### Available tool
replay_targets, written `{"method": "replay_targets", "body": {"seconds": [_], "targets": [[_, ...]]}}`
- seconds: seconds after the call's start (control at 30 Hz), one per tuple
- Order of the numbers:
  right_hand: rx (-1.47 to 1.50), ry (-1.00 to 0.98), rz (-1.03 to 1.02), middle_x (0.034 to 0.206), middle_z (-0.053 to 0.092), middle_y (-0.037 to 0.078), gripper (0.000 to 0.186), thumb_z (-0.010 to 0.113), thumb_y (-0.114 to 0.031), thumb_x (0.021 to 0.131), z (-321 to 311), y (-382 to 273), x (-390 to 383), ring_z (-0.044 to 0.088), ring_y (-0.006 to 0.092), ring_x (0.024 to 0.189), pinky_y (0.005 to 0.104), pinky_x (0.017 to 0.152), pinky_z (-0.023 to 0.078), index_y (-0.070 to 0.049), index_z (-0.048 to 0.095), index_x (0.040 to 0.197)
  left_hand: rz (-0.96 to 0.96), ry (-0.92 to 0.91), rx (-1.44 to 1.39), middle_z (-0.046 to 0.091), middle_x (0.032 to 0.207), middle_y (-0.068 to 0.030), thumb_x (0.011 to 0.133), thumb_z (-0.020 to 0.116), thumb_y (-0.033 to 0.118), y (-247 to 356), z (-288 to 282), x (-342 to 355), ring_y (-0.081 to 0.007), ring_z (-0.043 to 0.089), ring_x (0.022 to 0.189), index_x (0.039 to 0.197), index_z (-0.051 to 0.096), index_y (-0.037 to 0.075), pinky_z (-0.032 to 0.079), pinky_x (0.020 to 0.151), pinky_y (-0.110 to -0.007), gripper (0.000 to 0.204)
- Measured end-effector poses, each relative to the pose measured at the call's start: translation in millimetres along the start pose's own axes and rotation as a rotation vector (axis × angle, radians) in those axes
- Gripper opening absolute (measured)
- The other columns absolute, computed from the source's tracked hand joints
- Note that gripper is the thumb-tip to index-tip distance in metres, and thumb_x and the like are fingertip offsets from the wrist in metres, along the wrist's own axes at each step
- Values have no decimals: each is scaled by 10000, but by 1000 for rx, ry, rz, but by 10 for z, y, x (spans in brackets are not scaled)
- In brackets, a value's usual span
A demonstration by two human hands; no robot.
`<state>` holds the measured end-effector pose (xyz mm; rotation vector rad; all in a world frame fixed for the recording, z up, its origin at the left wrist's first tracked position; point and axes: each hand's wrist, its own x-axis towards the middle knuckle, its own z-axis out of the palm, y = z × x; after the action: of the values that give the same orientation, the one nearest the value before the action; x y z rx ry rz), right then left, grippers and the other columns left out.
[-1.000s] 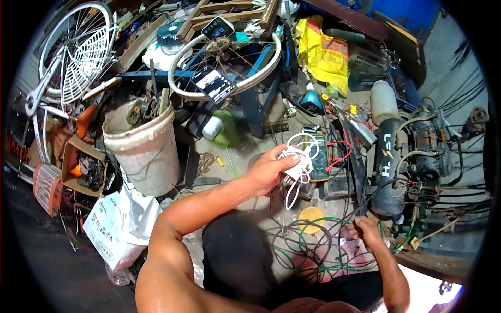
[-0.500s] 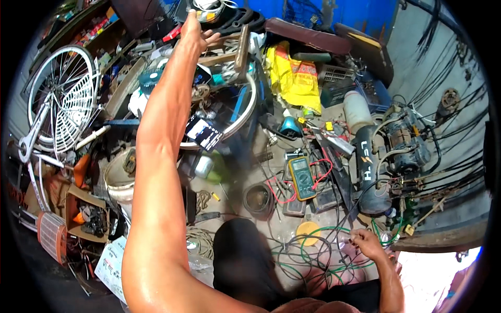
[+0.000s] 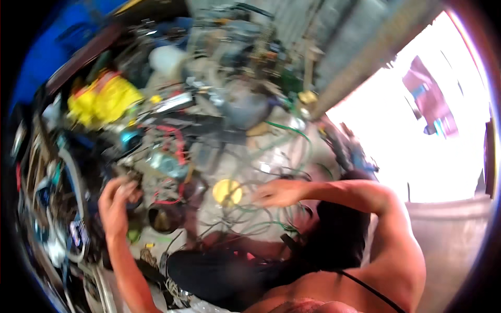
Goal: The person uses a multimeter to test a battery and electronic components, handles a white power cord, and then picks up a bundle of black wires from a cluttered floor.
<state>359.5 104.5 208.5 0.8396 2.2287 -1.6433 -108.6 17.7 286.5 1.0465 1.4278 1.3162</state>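
Note:
My left hand (image 3: 116,198) hovers at the left of the work area, fingers bent and somewhat apart, beside a blurred dark object; nothing shows in its grasp. Out over a tangle of green and black cables (image 3: 261,224) reaches my right hand (image 3: 279,193). Its fingers are smeared, so whether they grip a cable cannot be made out. A round yellow disc (image 3: 227,193) lies just left of that hand. Between the hands, farther off, is a blurred multimeter (image 3: 168,164) with red test leads (image 3: 180,143). A dark round container (image 3: 165,217) stands nearer to me.
A yellow bag (image 3: 104,99) and a whitish jug (image 3: 167,60) sit among clutter at the far left. A blurred dark tank (image 3: 246,104) stands beyond the cables. At right, a bright opening (image 3: 386,125) borders the corrugated wall (image 3: 344,31). My dark-clothed legs bend below.
The view has swung to the right. My left arm has drawn back from its far reach toward the clutter. My right hand now extends across the cables, near the yellow disc.

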Motion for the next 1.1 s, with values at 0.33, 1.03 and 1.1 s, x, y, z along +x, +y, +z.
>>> {"method": "replay_targets", "body": {"seconds": [0.33,1.03,1.1], "targets": [[-293,-324,-99,938,712,218,333,632,-318,861,644,725,-944,698,406,907,535,762,537,-12,714,961,-90,-87,130,691,1054,-79,1060,578,179,44,1975,9,-147,640,875,1265,625,3,521,794,-324,274],[-547,-92,-259,894,763,112,269,731,-161,617,167,1607,-1196,724,297,885,437,682,556,-50,802,851,-337,-976,1065,683,1128,-183,863,773,149,-858,4050,-303,-284,709,935,1310,614,-9,562,806,-391,500],[-562,-108,-224,846,755,95,252,729,-159,585,160,1647,-1250,717,298,818,439,622,540,-58,797,806,-356,-828,1003,686,1120,-196,878,765,171,-1032,4037,-219,-296,711,945,1306,616,-7,561,816,-417,487]]}}
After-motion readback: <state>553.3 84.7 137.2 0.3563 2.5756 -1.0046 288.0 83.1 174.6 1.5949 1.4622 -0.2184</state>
